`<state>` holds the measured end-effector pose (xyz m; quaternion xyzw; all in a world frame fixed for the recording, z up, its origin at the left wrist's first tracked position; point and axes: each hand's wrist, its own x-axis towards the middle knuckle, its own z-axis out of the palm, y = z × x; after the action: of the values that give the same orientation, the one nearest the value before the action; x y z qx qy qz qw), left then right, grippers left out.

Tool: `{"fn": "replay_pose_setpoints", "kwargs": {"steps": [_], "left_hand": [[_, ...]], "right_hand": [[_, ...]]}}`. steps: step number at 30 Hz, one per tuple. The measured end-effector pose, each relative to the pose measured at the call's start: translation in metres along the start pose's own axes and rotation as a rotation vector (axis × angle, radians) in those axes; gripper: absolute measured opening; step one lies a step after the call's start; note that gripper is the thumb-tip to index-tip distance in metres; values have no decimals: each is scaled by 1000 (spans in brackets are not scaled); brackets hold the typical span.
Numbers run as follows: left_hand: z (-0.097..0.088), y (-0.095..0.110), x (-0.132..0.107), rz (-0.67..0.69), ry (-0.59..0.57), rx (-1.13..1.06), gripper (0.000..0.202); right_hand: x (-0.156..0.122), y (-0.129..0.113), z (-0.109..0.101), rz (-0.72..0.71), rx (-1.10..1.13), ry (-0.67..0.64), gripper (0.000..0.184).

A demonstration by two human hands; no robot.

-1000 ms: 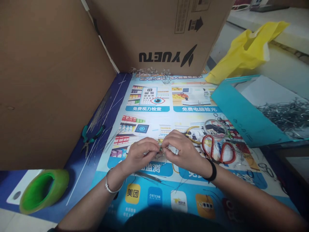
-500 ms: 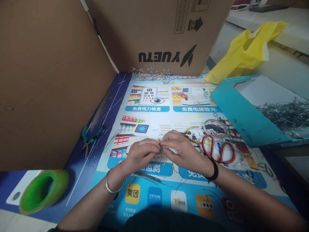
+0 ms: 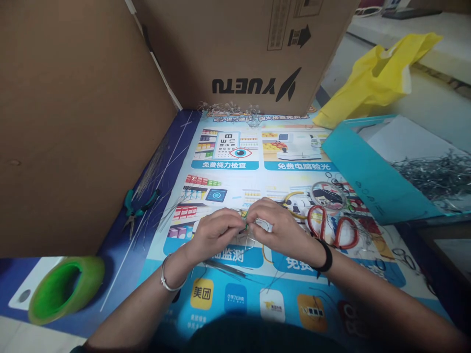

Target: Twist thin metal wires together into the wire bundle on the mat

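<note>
1. Broadly, brown corrugated cardboard takes up most of the view. A plain cardboard wall stands on the left, and a cardboard box printed with black letters and arrows stands at the back.
2. A glossy printed poster lies flat beneath everything, with bright blue borders and pictures of shop shelves and an eye chart.
3. On the right, a teal paper tray with a slanted wall holds a tangled heap of grey metal scraps.
4. Behind the tray lies a crumpled yellow plastic bag, soft and wrinkled.
5. A thick green tape roll rests tilted at the near left corner.
6. Red-handled scissors lie just beside the right wrist, their loops oval and shiny.
7. Teal-handled pliers lie near the cardboard wall among loose thin wires, which are straight and silvery.
8. The left hand wears a silver bangle. Its fingers are curled in and its fingertips are closed tight on a small wire piece.
9. The right hand wears a black wristband. It meets the left hand, its fingers likewise bent and pinching the same piece from the other side.
10. That wire piece is thin, with a speck of green. It sits between the two sets of fingertips, just above the middle of the poster, and its exact shape is too small to tell.
</note>
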<state>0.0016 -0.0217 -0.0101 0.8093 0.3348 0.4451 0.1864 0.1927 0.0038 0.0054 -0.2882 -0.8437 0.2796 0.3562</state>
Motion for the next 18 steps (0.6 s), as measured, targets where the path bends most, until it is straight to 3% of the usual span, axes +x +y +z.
{"fn": "replay_pose_setpoints", "kwargs": {"steps": [13, 18], "left_hand": [[-6, -11, 0, -138, -36, -27, 9], [-4, -10, 0, -180, -38, 85, 11]], "right_hand": [[-3, -1, 3, -106, -120, -9, 18], [-4, -3, 4, -151, -197, -25, 19]]}}
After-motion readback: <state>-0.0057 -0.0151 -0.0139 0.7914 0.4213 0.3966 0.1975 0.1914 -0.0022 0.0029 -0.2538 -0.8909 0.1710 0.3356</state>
